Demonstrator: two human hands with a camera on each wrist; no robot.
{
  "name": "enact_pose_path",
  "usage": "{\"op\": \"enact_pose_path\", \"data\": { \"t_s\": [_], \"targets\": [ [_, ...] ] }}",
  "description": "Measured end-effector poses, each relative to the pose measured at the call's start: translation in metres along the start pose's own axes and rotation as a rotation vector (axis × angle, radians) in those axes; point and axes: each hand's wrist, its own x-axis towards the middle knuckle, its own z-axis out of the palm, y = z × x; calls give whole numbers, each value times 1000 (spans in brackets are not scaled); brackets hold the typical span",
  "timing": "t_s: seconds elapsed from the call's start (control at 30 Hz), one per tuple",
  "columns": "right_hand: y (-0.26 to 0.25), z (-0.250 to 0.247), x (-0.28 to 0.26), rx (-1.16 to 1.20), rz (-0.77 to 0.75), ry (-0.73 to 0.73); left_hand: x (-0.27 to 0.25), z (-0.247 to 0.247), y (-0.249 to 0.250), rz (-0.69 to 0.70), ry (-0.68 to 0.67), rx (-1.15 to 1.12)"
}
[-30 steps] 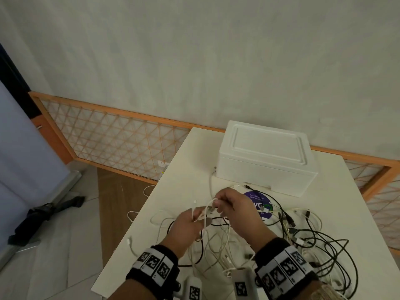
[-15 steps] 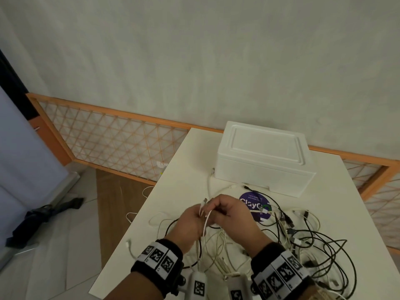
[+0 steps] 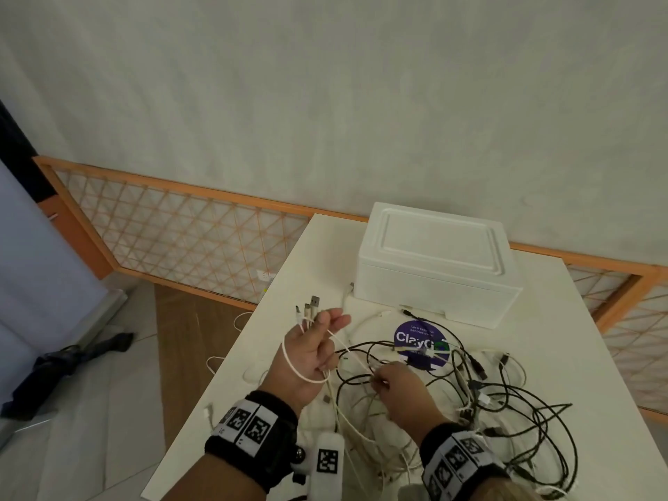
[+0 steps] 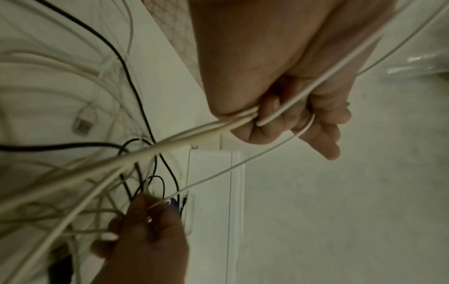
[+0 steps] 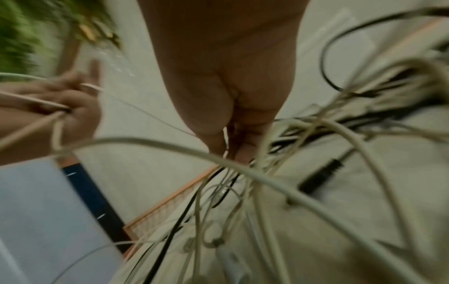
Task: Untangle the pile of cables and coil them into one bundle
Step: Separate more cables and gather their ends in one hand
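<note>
A tangled pile of black and white cables lies on the white table. My left hand is raised over the table's left part and grips a few white cables, whose plug ends stick up above the fingers. One white strand loops round the back of this hand. My right hand is low at the pile and pinches a thin white cable that runs taut to the left hand. In the blurred right wrist view the right hand's fingertips close on it.
A white foam box stands at the back of the table, with a round purple sticker in front of it. Cable ends hang over the table's left edge. An orange lattice fence runs behind, and a dark umbrella lies on the floor.
The hands were together over the pile; now the left hand has lifted with the plug ends and a loop round it. The right hand has dropped to the pile, drawing a white cable taut.
</note>
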Motion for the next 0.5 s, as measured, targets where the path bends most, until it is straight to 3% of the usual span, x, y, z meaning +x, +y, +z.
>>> {"op": "enact_pose_path", "data": {
  "t_s": [0.07,0.13,0.3,0.37,0.5],
  "targets": [
    [8,-7,1,32,62,-3,2,-4,2,26,-15,-2],
    [1,-22,2,163,32,24,6,-9,-5,13,-20,72],
    [-45,-64,6,705,-76,238,1,2,-39,-105,-85,643],
    [-54,-70,7,828,-110,292,5,7,-44,-136,6,706],
    [-36,-51,10,682,-99,333,15,9,-38,-111,132,586]
  ]
}}
